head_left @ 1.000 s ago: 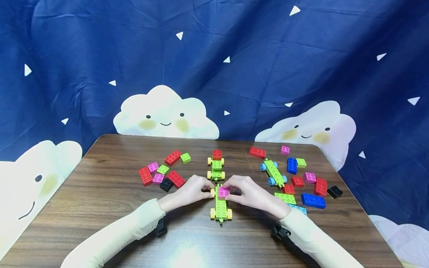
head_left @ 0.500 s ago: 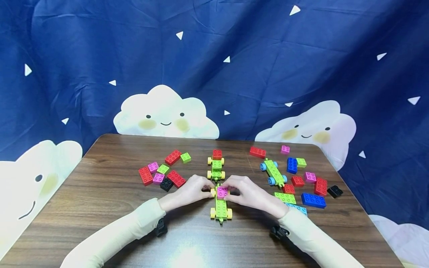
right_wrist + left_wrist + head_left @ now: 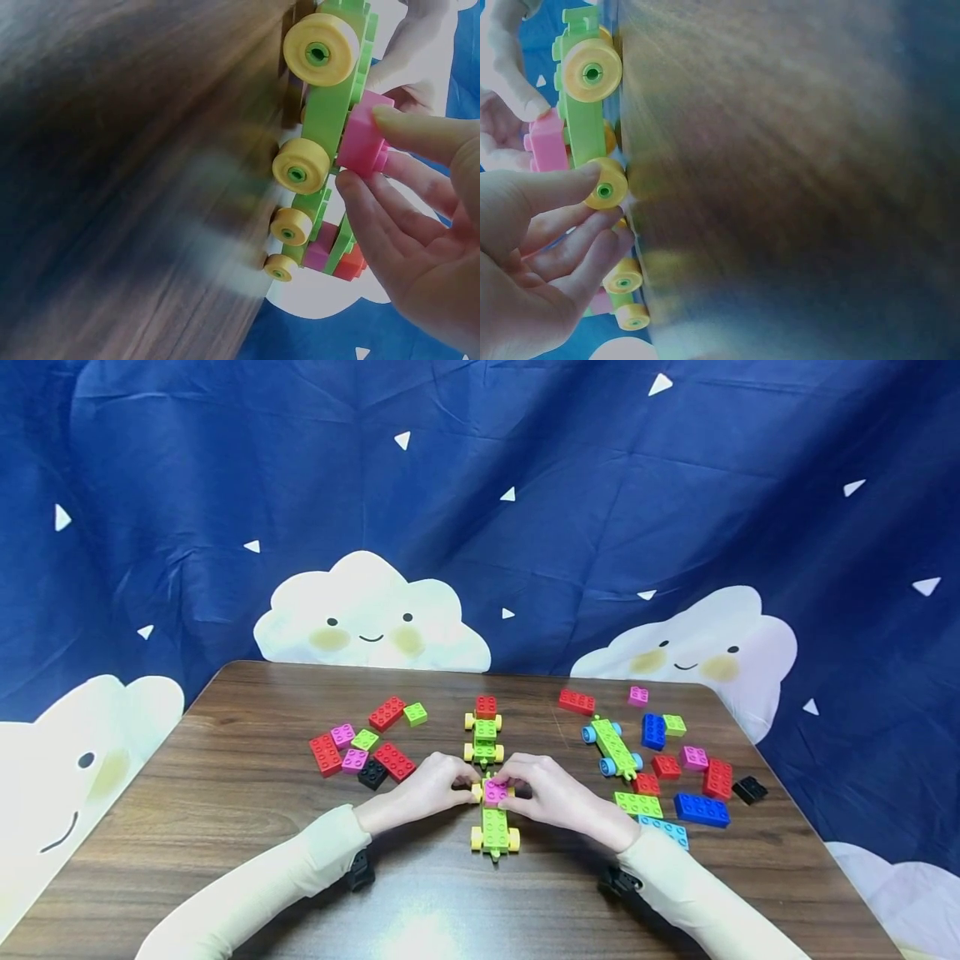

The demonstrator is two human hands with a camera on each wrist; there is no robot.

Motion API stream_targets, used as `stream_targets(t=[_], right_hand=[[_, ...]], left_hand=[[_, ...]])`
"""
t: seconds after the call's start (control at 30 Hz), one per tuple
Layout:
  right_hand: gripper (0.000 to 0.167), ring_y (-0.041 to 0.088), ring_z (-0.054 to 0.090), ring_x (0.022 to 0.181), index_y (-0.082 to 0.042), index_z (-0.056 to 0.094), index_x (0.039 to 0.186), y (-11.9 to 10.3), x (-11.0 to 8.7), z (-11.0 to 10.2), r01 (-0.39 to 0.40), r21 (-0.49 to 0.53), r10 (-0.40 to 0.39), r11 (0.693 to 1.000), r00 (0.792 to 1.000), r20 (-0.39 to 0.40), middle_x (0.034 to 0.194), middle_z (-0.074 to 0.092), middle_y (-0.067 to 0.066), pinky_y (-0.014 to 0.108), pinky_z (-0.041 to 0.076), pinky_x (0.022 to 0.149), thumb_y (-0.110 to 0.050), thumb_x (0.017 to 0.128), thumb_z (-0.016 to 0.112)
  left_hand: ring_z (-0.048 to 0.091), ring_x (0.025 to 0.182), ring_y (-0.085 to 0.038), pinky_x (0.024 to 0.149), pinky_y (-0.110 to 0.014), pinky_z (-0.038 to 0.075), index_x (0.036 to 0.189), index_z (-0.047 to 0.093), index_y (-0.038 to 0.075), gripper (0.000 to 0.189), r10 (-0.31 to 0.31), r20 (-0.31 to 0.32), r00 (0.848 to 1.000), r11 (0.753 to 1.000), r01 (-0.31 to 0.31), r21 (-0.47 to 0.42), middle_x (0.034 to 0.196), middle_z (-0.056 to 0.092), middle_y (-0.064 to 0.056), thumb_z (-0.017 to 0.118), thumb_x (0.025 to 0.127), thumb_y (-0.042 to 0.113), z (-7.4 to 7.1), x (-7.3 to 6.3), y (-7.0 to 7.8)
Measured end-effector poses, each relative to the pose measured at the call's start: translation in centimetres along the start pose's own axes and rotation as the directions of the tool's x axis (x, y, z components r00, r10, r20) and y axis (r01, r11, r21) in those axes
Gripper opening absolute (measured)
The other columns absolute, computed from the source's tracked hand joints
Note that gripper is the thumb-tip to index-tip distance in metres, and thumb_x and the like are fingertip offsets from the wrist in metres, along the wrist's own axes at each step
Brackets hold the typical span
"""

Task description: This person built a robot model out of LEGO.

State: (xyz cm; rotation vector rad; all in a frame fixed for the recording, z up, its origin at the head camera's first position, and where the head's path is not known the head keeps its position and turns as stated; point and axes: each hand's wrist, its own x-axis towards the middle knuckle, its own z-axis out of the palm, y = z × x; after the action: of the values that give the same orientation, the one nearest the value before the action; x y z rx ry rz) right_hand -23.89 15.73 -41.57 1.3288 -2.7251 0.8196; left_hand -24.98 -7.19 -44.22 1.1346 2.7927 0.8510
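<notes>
A lime-green toy car base [image 3: 495, 831] with yellow wheels stands lengthwise on the table in front of the person. My left hand [image 3: 429, 789] pinches it at the far left wheel [image 3: 606, 184], thumb against the wheel. With thumb and fingers, my right hand [image 3: 553, 792] holds a square pink brick [image 3: 495, 792] over the far end of the base. In the right wrist view the pink brick [image 3: 364, 135] sits close over the studs, slightly tilted. Just beyond is a second green car [image 3: 484, 737] on yellow wheels, carrying a red brick [image 3: 486, 707] at its far end.
Red, pink, green and black bricks [image 3: 394, 762] lie in a group to the left. On the right are a green car base [image 3: 613, 747] with blue wheels and several loose bricks [image 3: 702, 809]. A patterned blue curtain [image 3: 480, 510] hangs behind the table [image 3: 247, 743].
My right hand has shifted slightly left with the pink brick, bringing it more in line with the car base. The left hand and the base have stayed put.
</notes>
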Motion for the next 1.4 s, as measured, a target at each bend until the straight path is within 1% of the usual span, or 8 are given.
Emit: stream_targets(t=[0.23,0.47,0.57,0.7,0.93,1.07,1.27,1.4], right_hand=[[0.017,0.015,0.069,0.084,-0.008,0.073,0.098,-0.3,0.3,-0.1,0.004,-0.024,-0.004,1.000,1.000,0.001,0.093,0.070,0.003,0.031,0.060,0.075,-0.019,0.086,0.078],[0.017,0.017,0.068,0.080,-0.008,0.073,0.093,-0.6,0.4,-0.3,-0.022,-0.026,0.022,0.999,1.000,0.003,0.088,0.069,0.003,0.032,0.060,0.073,-0.017,0.082,0.081],[0.016,0.018,0.063,0.074,-0.008,0.072,0.090,-0.9,0.6,-0.4,-0.044,-0.040,0.044,0.998,0.999,0.018,0.085,0.067,0.003,0.025,0.054,0.066,-0.018,0.082,0.081],[0.014,0.020,0.057,0.069,-0.008,0.070,0.086,-1.4,1.2,-0.6,-0.074,-0.073,0.078,0.995,0.995,0.060,0.081,0.066,0.005,0.017,0.041,0.060,-0.015,0.081,0.081],[0.017,0.009,0.049,0.065,-0.007,0.067,0.079,-2.4,2.2,-1.3,-0.038,-0.168,0.054,0.985,0.994,0.093,0.074,0.063,0.003,0.018,0.038,0.059,-0.012,0.078,0.083],[0.016,0.011,0.053,0.066,-0.007,0.068,0.080,-2.0,2.2,-1.3,-0.041,-0.142,0.054,0.989,0.994,0.090,0.076,0.064,0.002,0.017,0.041,0.060,-0.012,0.078,0.083],[0.016,0.016,0.059,0.070,-0.006,0.073,0.089,-1.1,1.4,-0.9,-0.041,-0.071,0.045,0.997,0.997,0.065,0.081,0.067,0.005,0.017,0.045,0.062,-0.014,0.080,0.082],[0.018,0.018,0.063,0.075,-0.003,0.074,0.096,-0.9,1.0,-1.1,-0.021,-0.050,0.025,0.999,0.996,0.085,0.088,0.070,0.006,0.020,0.050,0.066,-0.013,0.082,0.080]], left_hand=[[0.072,0.085,-0.013,0.074,-0.023,0.056,0.097,0.077,0.008,0.015,0.006,0.003,1.000,1.000,-0.006,-0.004,0.093,0.078,-0.002,0.077,0.085,0.015,0.2,0.1,0.0],[0.072,0.084,-0.013,0.073,-0.023,0.056,0.098,0.077,0.008,0.014,0.003,0.004,1.000,1.000,-0.002,-0.018,0.093,0.078,-0.002,0.076,0.086,0.016,0.1,0.0,0.1],[0.072,0.084,-0.013,0.073,-0.023,0.056,0.098,0.077,0.008,0.014,0.001,0.006,1.000,1.000,-0.001,-0.017,0.093,0.078,-0.003,0.076,0.086,0.016,0.1,0.0,0.1],[0.073,0.084,-0.014,0.074,-0.023,0.056,0.097,0.077,0.008,0.014,0.006,0.003,1.000,1.000,-0.006,-0.013,0.093,0.078,-0.003,0.077,0.085,0.016,0.0,-0.1,0.1],[0.073,0.084,-0.013,0.075,-0.023,0.057,0.097,0.077,0.008,0.015,0.014,-0.014,1.000,1.000,-0.014,0.012,0.092,0.078,-0.003,0.078,0.084,0.017,0.0,0.0,0.0],[0.073,0.085,-0.013,0.076,-0.023,0.057,0.097,0.077,0.008,0.016,0.009,-0.011,1.000,1.000,-0.009,0.015,0.093,0.078,-0.003,0.078,0.085,0.018,-0.1,0.1,0.0],[0.073,0.083,-0.012,0.074,-0.023,0.057,0.095,0.077,0.009,0.013,0.004,-0.007,1.000,1.000,-0.003,0.015,0.091,0.078,-0.002,0.078,0.084,0.017,0.0,0.2,-0.1],[0.072,0.082,-0.012,0.073,-0.024,0.056,0.094,0.077,0.008,0.013,0.001,-0.001,1.000,1.000,-0.001,0.012,0.090,0.078,-0.002,0.078,0.084,0.017,0.0,0.2,0.0]])
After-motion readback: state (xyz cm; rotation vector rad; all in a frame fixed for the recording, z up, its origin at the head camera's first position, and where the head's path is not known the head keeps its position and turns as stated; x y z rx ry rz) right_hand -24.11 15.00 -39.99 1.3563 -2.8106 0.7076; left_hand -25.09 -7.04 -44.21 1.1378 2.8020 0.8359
